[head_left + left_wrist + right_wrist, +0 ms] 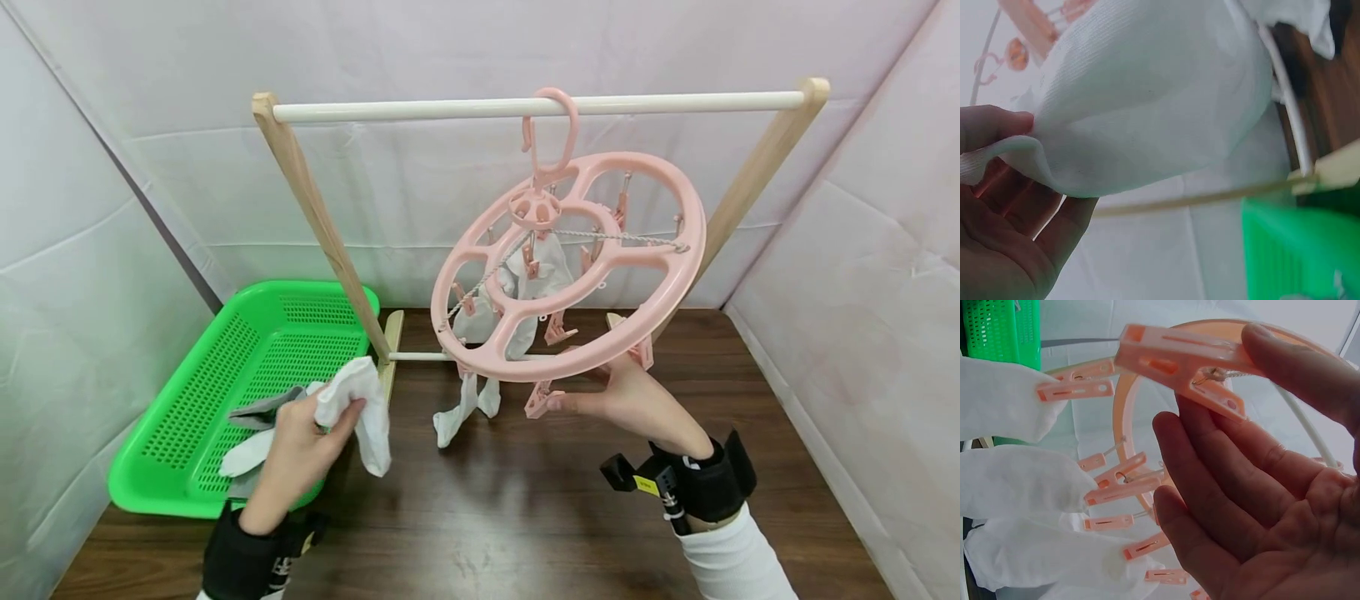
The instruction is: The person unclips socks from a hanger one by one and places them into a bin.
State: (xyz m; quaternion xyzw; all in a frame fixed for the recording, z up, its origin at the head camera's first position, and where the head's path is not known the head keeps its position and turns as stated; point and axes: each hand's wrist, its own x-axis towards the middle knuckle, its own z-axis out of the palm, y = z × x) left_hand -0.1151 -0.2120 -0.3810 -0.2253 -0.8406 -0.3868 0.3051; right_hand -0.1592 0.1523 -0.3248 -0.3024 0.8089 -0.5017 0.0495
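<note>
1. Green basket [131, 483]: from the pink ring hanger's centre, it lies between 8 and 9 o'clock, with a grey sock [262, 411] and a white sock [246, 455] inside it.
2. Left hand [303, 446]: at 8 o'clock from the hanger, in front of the basket's near right side, thumb and fingers pinching a limp white sock.
3. Held sock [372, 433]: also at 8 o'clock, drooping from that pinch just beside the basket, well apart from the hanger.
4. Wooden rack: its white bar [420, 110] runs across above, from 10 to 2 o'clock.
5. Pink ring hanger [534, 208]: hooked on that bar, its ring tilted, clips dangling from it. White hanging socks [547, 267] are clipped inside; a small pair [456, 412] hangs at 7 o'clock.
6. Clothespin [538, 400]: near 6 o'clock at the ring's lower edge.
7. Right hand [641, 396]: at 5 o'clock, pinching that clothespin, thumb on one handle, fingers behind the other.
8. Dark wooden table [480, 533]: below everything.
</note>
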